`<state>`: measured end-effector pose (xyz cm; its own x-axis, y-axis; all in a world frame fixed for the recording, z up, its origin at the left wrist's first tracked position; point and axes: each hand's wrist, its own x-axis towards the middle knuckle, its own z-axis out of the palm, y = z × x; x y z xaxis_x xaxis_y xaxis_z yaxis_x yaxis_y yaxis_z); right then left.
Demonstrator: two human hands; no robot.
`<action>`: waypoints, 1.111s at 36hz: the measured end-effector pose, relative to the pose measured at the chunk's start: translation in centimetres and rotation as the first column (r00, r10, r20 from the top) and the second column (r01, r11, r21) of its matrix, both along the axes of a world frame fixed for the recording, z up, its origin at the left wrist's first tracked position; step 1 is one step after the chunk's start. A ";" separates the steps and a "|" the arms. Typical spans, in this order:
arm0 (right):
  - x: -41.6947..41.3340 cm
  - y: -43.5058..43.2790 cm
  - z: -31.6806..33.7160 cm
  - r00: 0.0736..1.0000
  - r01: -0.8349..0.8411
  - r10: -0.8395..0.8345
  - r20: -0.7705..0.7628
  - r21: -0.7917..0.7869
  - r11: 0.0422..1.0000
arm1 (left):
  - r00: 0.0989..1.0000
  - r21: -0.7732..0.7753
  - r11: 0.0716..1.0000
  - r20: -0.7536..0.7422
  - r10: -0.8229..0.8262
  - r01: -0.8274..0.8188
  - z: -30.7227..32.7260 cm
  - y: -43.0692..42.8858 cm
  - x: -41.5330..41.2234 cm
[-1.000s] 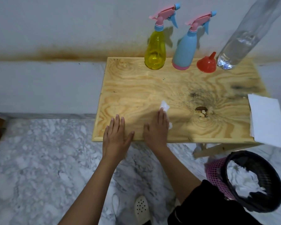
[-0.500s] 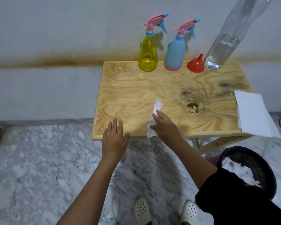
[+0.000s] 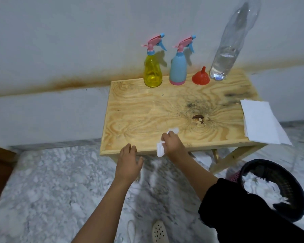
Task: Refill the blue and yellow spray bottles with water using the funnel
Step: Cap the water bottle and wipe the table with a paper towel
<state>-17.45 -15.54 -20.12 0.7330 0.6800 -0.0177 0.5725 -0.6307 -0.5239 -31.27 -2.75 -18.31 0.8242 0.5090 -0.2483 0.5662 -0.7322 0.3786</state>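
we see both spray bottles standing upright at the table's (image 3: 147, 109) far edge, long axes vertical, each nozzle pointing right; the yellow spray bottle (image 3: 152, 72) stands left of the middle of that edge, and the blue spray bottle (image 3: 178, 69) is just beside it on the right, apart from it; the yellow one is see-through, the blue one opaque with a pink band at its foot, and both carry pink heads with blue collars and blue nozzle tips; the funnel (image 3: 200, 78) is red and sits mouth down, spout pointing up, between the blue bottle and the clear water bottle (image 3: 225, 55), which stands near the far right corner, partly filled.

our left hand (image 3: 128, 163) lies at the near edge with its fingers reaching onto the wood, thumb spread, holding nothing; our right hand (image 3: 172, 142) is just beside it at the same edge, fingers curled round a crumpled white tissue (image 3: 161, 150) that sticks out on both sides of the fist.

white paper sheets (image 3: 260, 123) overhang the right edge; a dark bin (image 3: 274, 190) stands on the floor below the near right corner.

the water bottle's top is cut off by the frame; we cannot tell how full either spray bottle is — the blue one hides its contents; a black sleeve (image 3: 244, 216) covers part of the bin.
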 end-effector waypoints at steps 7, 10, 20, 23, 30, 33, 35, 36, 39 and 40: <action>1.1 -6.6 1.2 0.980 0.053 -0.041 -0.196 0.055 0.997 | 0.992 -0.035 0.993 -0.065 -0.112 0.110 2.0 -3.9 2.0; 1.8 -10.9 1.3 0.975 0.117 -0.105 -0.197 0.053 0.992 | 0.977 -0.042 0.985 -0.130 -0.170 0.166 2.1 -6.8 3.7; 4.5 -29.2 -0.4 0.892 0.371 -0.379 -0.248 -0.080 0.925 | 0.874 -0.179 0.892 -0.195 -0.445 0.414 0.5 -21.5 11.3; 5.1 -35.3 -1.3 0.846 0.453 -0.465 -0.259 -0.108 0.885 | 0.832 -0.189 0.854 -0.200 -0.517 0.485 -0.2 -26.9 14.0; 7.3 -47.2 -3.4 0.727 0.576 -0.616 -0.304 -0.218 0.788 | 0.724 -0.238 0.767 -0.255 -0.641 0.596 -3.4 -39.7 20.4; 8.4 -51.2 -5.2 0.684 0.603 -0.654 -0.324 -0.253 0.756 | 0.670 -0.288 0.717 -0.257 -0.697 0.635 -5.4 -44.5 22.8; 9.2 -53.2 -6.7 0.657 0.628 -0.680 -0.325 -0.264 0.733 | 0.630 -0.322 0.682 -0.262 -0.731 0.656 -7.3 -47.0 24.3; 9.5 -54.0 -7.5 0.643 0.641 -0.693 -0.328 -0.266 0.720 | 0.608 -0.325 0.664 -0.268 -0.748 0.674 -8.5 -48.2 25.0; 10.6 -55.7 -10.2 0.600 0.678 -0.718 -0.352 -0.253 0.690 | 0.539 -0.313 0.602 -0.271 -0.798 0.734 -11.8 -50.8 26.8; 11.0 -56.0 -11.2 0.590 0.688 -0.723 -0.359 -0.245 0.683 | 0.531 -0.318 0.594 -0.268 -0.804 0.739 -13.0 -51.4 27.3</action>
<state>-6.49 -71.57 -31.30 0.8929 -0.0632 -0.4459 -0.3172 -0.7911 -0.5230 -3.96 -54.11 -31.29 0.7111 -0.3527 -0.6083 -0.0831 -0.9012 0.4255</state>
